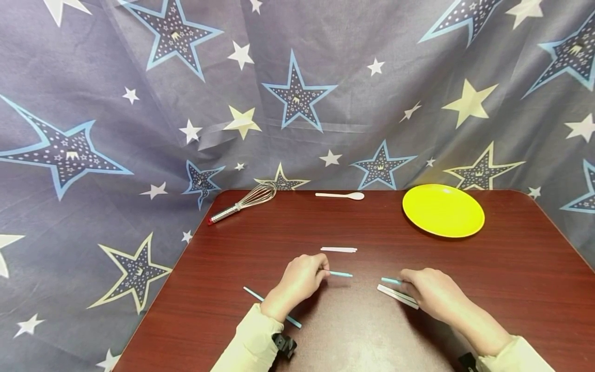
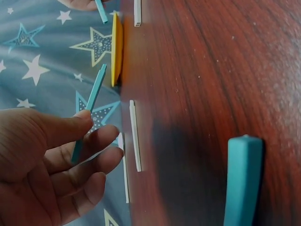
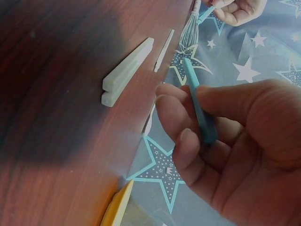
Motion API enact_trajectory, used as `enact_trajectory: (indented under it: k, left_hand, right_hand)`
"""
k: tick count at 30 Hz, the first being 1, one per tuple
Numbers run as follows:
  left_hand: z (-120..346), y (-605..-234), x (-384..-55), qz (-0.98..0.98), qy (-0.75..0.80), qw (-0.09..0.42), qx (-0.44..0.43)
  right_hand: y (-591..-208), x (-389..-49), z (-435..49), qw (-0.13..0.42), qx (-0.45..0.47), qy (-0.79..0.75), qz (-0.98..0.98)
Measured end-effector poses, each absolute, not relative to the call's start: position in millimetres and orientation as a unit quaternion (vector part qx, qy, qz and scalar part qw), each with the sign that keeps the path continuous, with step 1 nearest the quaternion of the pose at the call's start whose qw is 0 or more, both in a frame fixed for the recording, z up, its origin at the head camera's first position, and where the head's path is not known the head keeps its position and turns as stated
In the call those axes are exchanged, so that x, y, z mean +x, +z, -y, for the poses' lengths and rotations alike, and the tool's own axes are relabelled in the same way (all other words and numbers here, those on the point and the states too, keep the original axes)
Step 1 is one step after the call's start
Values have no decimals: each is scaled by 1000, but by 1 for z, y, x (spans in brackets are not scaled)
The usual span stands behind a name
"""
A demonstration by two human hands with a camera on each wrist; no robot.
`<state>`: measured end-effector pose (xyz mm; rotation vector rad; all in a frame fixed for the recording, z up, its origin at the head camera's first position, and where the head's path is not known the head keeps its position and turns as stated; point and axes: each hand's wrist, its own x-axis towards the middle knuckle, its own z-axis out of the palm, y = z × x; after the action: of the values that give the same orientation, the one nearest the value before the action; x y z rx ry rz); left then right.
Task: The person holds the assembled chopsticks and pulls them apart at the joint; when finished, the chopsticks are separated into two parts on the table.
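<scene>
Two blue sticks are held above the table (image 1: 325,227), whose red-brown grain is washed by glare nearest the wrists. The left stick (image 1: 341,275) is pinched between thumb and fingers of the left hand (image 1: 302,275); the right stick (image 1: 391,280) is likewise pinched by the right hand (image 1: 434,294). Just nearside of the right fingers, a white pair (image 1: 397,296) is laid. A white stick (image 1: 339,249) is set beyond the left fingertips, and behind them a third blue stick (image 1: 294,321) is partly covered by the wrist. Farther beyond the fingers, a whisk (image 1: 244,203), a spoon (image 1: 339,196) and a yellow plate (image 1: 443,211) are backed by hanging grey star-printed cloth (image 1: 260,155).
</scene>
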<state>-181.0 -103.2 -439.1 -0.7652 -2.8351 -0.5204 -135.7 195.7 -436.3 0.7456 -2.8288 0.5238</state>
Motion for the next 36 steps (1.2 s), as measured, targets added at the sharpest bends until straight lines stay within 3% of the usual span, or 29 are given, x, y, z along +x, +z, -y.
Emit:
enact_trajectory:
  k: [25, 36]
  left_hand:
    - [101, -442, -196, 946, -189, 67, -255]
    - [97, -445, -212, 952, -181, 62, -238]
  right_hand:
    - [-438, -139, -198, 87, 209, 176, 958]
    - [-442, -142, -198, 126, 211, 167, 955]
